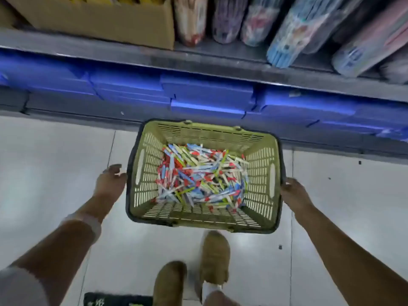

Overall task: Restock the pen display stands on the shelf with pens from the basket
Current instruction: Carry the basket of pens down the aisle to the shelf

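A green plastic basket [260, 173] with a dark rim sits low over the tiled floor, in front of the shelf base. Its bottom is covered with a heap of several pens [202, 175] in red, blue, white and yellow-green. My left hand [110, 182] is just beside the basket's left rim, fingers loosely bent and holding nothing. My right hand [294, 192] lies against the right rim with its fingertips at the dark edge. Whether they curl round the rim is hidden.
A grey shelf [132, 51] runs across the top, carrying a cardboard box [99, 21] and wrapped packs [293, 29]. Blue flat boxes [207, 93] are stacked beneath it. My two brown shoes [215, 259] stand on the floor right behind the basket.
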`<control>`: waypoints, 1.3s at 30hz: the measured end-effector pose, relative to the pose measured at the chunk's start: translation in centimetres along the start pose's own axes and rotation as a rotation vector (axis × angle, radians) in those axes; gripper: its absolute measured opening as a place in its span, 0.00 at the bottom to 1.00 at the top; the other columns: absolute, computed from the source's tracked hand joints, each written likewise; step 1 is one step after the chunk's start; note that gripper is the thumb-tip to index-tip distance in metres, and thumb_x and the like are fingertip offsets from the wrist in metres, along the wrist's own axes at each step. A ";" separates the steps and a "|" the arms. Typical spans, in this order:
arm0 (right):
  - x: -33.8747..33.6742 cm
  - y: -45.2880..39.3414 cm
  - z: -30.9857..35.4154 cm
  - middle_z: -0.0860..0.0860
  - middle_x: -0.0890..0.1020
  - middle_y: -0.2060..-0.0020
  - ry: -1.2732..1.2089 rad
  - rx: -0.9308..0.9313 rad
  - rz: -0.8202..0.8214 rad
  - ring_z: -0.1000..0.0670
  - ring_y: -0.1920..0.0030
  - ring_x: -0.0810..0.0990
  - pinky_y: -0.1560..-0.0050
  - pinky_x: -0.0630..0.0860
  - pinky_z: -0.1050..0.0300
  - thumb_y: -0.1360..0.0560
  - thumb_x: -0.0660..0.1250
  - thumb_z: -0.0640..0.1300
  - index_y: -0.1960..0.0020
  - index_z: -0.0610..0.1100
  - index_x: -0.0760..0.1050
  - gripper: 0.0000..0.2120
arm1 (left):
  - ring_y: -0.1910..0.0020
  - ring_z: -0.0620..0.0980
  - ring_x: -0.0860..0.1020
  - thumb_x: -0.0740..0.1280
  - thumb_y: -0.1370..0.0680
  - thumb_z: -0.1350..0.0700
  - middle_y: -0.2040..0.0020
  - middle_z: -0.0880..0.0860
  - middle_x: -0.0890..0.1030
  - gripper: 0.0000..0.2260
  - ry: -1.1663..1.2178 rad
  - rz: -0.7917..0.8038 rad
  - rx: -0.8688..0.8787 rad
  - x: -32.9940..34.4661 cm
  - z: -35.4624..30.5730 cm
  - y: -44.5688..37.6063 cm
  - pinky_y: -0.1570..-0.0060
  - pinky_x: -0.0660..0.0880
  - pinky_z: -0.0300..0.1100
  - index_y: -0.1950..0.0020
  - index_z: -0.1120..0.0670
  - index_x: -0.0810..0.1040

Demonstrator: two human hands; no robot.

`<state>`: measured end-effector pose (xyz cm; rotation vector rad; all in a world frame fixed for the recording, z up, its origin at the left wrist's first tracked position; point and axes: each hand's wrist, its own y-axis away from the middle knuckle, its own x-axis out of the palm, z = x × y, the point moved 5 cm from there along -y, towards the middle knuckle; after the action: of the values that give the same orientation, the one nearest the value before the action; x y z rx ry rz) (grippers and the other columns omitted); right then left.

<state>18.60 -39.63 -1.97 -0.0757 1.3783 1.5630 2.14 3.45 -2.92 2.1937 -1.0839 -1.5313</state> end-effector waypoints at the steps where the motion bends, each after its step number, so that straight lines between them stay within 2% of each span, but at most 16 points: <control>1: 0.6 -1.5 -0.4 0.40 0.78 0.47 0.014 0.011 -0.073 0.41 0.52 0.78 0.54 0.75 0.53 0.24 0.63 0.41 0.35 0.40 0.71 0.18 | 0.41 0.63 0.74 0.64 0.23 0.63 0.39 0.64 0.76 0.16 -0.023 0.012 0.000 1.0 0.4 -1.1 0.39 0.69 0.50 0.35 0.63 0.73; 3: 0.7 -3.8 -1.0 0.37 0.76 0.42 0.052 0.064 -0.235 0.37 0.45 0.76 0.45 0.75 0.45 0.25 0.65 0.42 0.32 0.39 0.67 0.22 | 0.44 0.64 0.76 0.63 0.23 0.63 0.43 0.66 0.78 0.15 -0.054 0.036 0.008 2.6 0.7 -2.5 0.43 0.72 0.52 0.37 0.63 0.74; 4: 0.8 -4.4 -1.2 0.36 0.76 0.43 0.056 0.094 -0.264 0.36 0.44 0.76 0.43 0.75 0.44 0.25 0.65 0.42 0.34 0.38 0.68 0.21 | 0.47 0.65 0.77 0.62 0.24 0.64 0.46 0.66 0.79 0.13 -0.065 0.045 0.005 3.2 0.6 -2.9 0.47 0.74 0.53 0.40 0.64 0.75; 7: 1.6 -6.0 -2.2 0.36 0.81 0.53 0.007 0.097 -0.190 0.37 0.51 0.80 0.51 0.77 0.47 0.26 0.62 0.39 0.46 0.37 0.76 0.11 | 0.54 0.64 0.77 0.62 0.24 0.62 0.56 0.64 0.79 0.08 -0.097 -0.037 0.043 3.8 0.6 -3.4 0.55 0.74 0.51 0.50 0.63 0.77; 11: 1.7 -6.2 -2.8 0.36 0.81 0.54 -0.125 0.102 -0.157 0.37 0.53 0.79 0.51 0.76 0.46 0.27 0.62 0.37 0.48 0.34 0.77 0.11 | 0.60 0.59 0.74 0.65 0.26 0.61 0.63 0.60 0.76 0.05 -0.113 -0.065 0.031 3.3 -0.1 -3.7 0.59 0.71 0.46 0.58 0.62 0.76; 14: 0.9 -5.0 -3.6 0.36 0.80 0.57 -0.130 0.115 -0.128 0.37 0.55 0.78 0.53 0.75 0.47 0.27 0.63 0.38 0.50 0.34 0.78 0.10 | 0.63 0.58 0.72 0.67 0.27 0.61 0.67 0.58 0.74 0.09 -0.111 -0.005 0.012 2.4 0.2 -2.5 0.62 0.68 0.44 0.67 0.60 0.73; 17: -1.5 -1.2 -4.6 0.42 0.76 0.63 -0.144 0.099 -0.090 0.42 0.60 0.75 0.60 0.70 0.52 0.26 0.63 0.40 0.54 0.37 0.75 0.06 | 0.64 0.57 0.72 0.66 0.26 0.61 0.68 0.56 0.73 0.10 -0.090 0.021 0.020 0.1 -0.3 0.9 0.62 0.66 0.44 0.67 0.58 0.71; 19: -4.2 2.9 -4.9 0.45 0.75 0.65 -0.175 0.088 -0.081 0.44 0.64 0.73 0.63 0.69 0.55 0.25 0.63 0.40 0.54 0.39 0.73 0.04 | 0.67 0.56 0.71 0.66 0.26 0.61 0.69 0.54 0.73 0.09 -0.096 0.042 0.045 -2.3 -1.8 4.4 0.66 0.66 0.43 0.66 0.58 0.72; 21: -7.8 7.7 -5.2 0.45 0.75 0.66 -0.219 0.082 -0.098 0.47 0.67 0.72 0.68 0.68 0.57 0.25 0.63 0.40 0.53 0.40 0.72 0.03 | 0.71 0.54 0.70 0.65 0.25 0.60 0.70 0.54 0.73 0.09 -0.136 0.057 0.094 -5.1 -4.1 8.2 0.71 0.65 0.43 0.66 0.58 0.72; 24: -14.1 16.3 -5.7 0.47 0.75 0.66 -0.327 0.103 -0.145 0.49 0.67 0.73 0.69 0.69 0.58 0.25 0.63 0.38 0.52 0.38 0.73 0.04 | 0.69 0.56 0.70 0.63 0.24 0.58 0.70 0.56 0.73 0.10 -0.223 0.067 0.195 -9.8 -8.7 15.1 0.71 0.64 0.43 0.64 0.61 0.72; 28: -22.7 28.2 -9.0 0.42 0.79 0.60 -0.453 0.184 -0.226 0.41 0.60 0.78 0.55 0.77 0.45 0.25 0.63 0.38 0.54 0.39 0.73 0.02 | 0.60 0.61 0.75 0.63 0.23 0.56 0.64 0.60 0.77 0.10 -0.262 0.094 0.329 -14.2 -15.8 25.2 0.65 0.67 0.47 0.59 0.62 0.74; 30: -26.4 33.2 -11.7 0.40 0.80 0.58 -0.539 0.236 -0.279 0.39 0.58 0.80 0.52 0.79 0.43 0.25 0.63 0.39 0.52 0.39 0.74 0.04 | 0.59 0.62 0.76 0.63 0.25 0.51 0.60 0.64 0.79 0.13 -0.280 0.157 0.406 -14.8 -20.2 30.3 0.62 0.68 0.48 0.57 0.62 0.76; 32: -29.5 38.0 -14.8 0.41 0.79 0.58 -0.602 0.314 -0.353 0.41 0.61 0.78 0.59 0.77 0.49 0.25 0.64 0.40 0.50 0.37 0.74 0.07 | 0.56 0.65 0.77 0.63 0.27 0.49 0.58 0.69 0.79 0.17 -0.349 0.198 0.482 -14.4 -24.1 34.8 0.60 0.68 0.50 0.57 0.64 0.77; 34: -32.3 42.0 -18.3 0.42 0.77 0.60 -0.670 0.391 -0.433 0.46 0.66 0.75 0.67 0.72 0.56 0.24 0.64 0.41 0.50 0.38 0.73 0.06 | 0.52 0.67 0.77 0.65 0.23 0.54 0.55 0.71 0.79 0.15 -0.429 0.234 0.575 -12.8 -28.2 39.6 0.59 0.67 0.50 0.54 0.67 0.78; 37: -35.9 45.9 -24.1 0.42 0.78 0.60 -0.790 0.527 -0.540 0.44 0.64 0.76 0.62 0.75 0.53 0.24 0.64 0.43 0.51 0.39 0.73 0.07 | 0.55 0.66 0.78 0.65 0.23 0.59 0.60 0.71 0.77 0.11 -0.478 0.330 0.710 -8.3 -34.4 45.9 0.63 0.65 0.49 0.59 0.68 0.77; 39: -38.3 47.3 -28.0 0.41 0.78 0.59 -0.879 0.594 -0.624 0.45 0.65 0.75 0.64 0.74 0.54 0.24 0.64 0.44 0.51 0.39 0.73 0.08 | 0.56 0.65 0.78 0.66 0.24 0.59 0.63 0.70 0.76 0.12 -0.532 0.375 0.824 -4.2 -38.9 50.3 0.65 0.64 0.49 0.63 0.66 0.76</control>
<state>-10.18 -77.29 45.35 0.4524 0.9067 0.4959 14.50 -36.14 45.51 1.7971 -2.4937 -1.7094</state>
